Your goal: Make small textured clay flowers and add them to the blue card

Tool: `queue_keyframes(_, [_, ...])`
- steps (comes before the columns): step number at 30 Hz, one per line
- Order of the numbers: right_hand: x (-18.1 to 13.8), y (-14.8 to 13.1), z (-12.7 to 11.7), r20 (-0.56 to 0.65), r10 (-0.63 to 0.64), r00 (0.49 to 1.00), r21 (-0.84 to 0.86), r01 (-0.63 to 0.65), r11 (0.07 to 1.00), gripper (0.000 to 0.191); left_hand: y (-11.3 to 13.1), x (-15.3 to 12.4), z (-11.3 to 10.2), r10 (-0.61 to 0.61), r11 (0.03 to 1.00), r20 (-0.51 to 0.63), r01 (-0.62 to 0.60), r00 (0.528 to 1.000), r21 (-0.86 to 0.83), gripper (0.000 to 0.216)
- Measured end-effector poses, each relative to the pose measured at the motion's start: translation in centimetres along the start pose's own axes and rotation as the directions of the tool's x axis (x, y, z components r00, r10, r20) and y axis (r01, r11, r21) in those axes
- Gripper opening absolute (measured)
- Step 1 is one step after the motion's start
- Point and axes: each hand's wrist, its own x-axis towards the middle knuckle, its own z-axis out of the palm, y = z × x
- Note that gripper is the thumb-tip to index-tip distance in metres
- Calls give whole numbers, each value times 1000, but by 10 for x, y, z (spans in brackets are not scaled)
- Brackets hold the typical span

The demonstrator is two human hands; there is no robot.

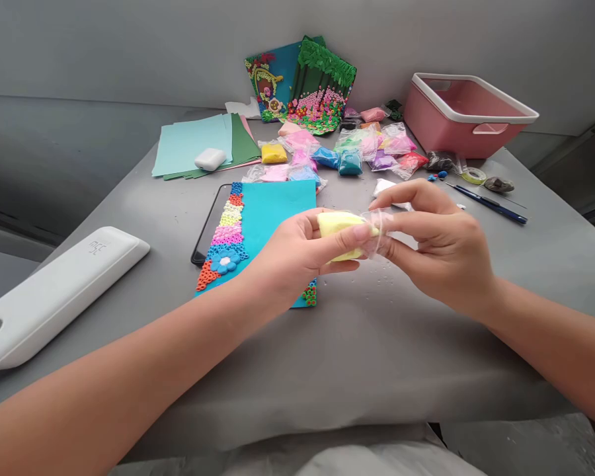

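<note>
Between my two hands is a small clear bag of pale yellow clay, held above the table. My left hand grips its filled body, the thumb pressed across the front. At the bag's clear plastic top, the fingers of my right hand are closed around the edge. Under and left of my left hand lies a turquoise sheet. Rows of small coloured rings and a blue clay flower cover its left side. A dark phone or tablet sits partly beneath the sheet.
Several bags of coloured clay lie behind my hands. A pink basket and a blue pen-like tool are at right. Light blue paper, a white case and a white device are left. Decorated boards lean behind.
</note>
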Motion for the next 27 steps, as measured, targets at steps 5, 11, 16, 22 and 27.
queue_keyframes(5, [1, 6, -4, -5, -39, 999, -70, 39, 997, 19, 0, 3, 2, -6, 997, 19, 7, 1000, -73, 40])
queue_keyframes(11, [3, 5, -7, 40, -28, 999, 21, 27, 999, 14, 2, 0, 3, 32, 997, -9, -32, 999, -72, 45])
queue_keyframes(16, [2, -3, -8, 50, -54, 997, -1, 54, 999, 10, 0, -2, 3, -4, 997, 16, 5, 1000, -75, 47])
queue_keyframes(22, [1, -5, -6, 59, -90, 994, 32, 89, 996, 15, 0, -2, 4, -12, 994, -1, 11, 1000, -109, 52])
queue_keyframes(27, [7, 2, -10, 136, -78, 988, 75, 68, 995, 10, 1, -2, 7, 14, 996, -52, -19, 999, -92, 54])
